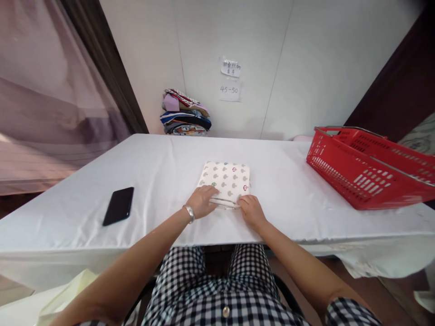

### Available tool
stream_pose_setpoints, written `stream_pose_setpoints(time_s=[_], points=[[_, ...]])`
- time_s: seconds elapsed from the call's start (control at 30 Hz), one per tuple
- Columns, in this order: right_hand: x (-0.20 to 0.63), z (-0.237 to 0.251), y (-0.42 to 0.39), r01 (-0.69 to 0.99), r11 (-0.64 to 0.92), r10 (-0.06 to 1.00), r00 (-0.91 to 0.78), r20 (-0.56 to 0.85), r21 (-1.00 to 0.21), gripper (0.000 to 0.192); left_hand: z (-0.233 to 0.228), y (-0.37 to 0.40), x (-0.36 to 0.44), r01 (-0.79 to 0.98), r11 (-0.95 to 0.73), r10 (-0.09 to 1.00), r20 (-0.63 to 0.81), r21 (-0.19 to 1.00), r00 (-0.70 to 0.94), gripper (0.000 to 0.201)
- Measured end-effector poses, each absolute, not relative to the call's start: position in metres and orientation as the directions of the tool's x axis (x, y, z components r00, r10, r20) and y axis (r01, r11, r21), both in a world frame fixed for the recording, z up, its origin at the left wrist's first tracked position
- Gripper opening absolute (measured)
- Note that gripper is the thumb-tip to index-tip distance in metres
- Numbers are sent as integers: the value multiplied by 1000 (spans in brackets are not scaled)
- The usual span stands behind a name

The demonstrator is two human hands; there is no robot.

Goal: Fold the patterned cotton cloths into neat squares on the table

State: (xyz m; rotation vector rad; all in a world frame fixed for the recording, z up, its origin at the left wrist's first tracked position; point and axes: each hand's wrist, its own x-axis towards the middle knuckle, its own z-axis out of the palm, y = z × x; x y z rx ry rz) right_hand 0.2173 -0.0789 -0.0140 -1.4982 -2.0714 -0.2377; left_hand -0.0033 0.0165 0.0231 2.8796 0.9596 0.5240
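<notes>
At the near edge of the folded cloth, both hands press flat, no closed grip: left hand palm-down on its near-left corner, right hand fingers tucked at the near-right hem, likely pinning the fold square. Cloth lies mid-worktop, directly ahead. Phone sits well left, red basket far right, stack of clothes against the wall.

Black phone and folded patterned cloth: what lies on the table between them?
Only bare white tablecloth between black phone and folded patterned cloth, in the head view.
</notes>
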Motion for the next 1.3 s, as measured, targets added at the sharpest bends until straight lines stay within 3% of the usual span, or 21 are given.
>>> stream_pose_setpoints(time_s=[0.07,0.17,0.3,0.4,0.5,0.67,0.9,1.0,1.17,1.3], points=[[213,-14,-79,911,353,817,-190,545,-212,25,21,10,5,524,-840,541,299,142,786,44],[213,-14,-82,860,394,813,-162,559,-325,26,15,6,12,541,-834,548,275,107,790,33],[227,-14,-80,630,455,813,-6,582,-629,22,4,11,10,564,-813,577,326,144,749,21],[246,-11,-68,430,279,857,292,425,-859,17,-6,15,7,571,-796,598,402,200,693,23],[268,-11,-46,308,58,865,459,202,-950,19,-13,16,6,582,-781,613,457,226,644,24],[288,-19,3,313,-51,866,486,114,-948,26,-16,16,6,597,-768,625,474,233,620,23],[284,-16,56,449,-148,883,462,87,-881,33,-11,12,7,604,-760,636,465,239,617,21],[285,-13,65,505,-170,902,425,73,-846,37,0,10,6,589,-755,654,404,289,640,21],[293,-10,72,597,-184,924,375,70,-781,34,31,29,14,622,-640,748,178,452,640,23],[296,-8,75,639,-186,928,364,80,-746,28,47,65,49,655,-599,797,260,460,545,28]])
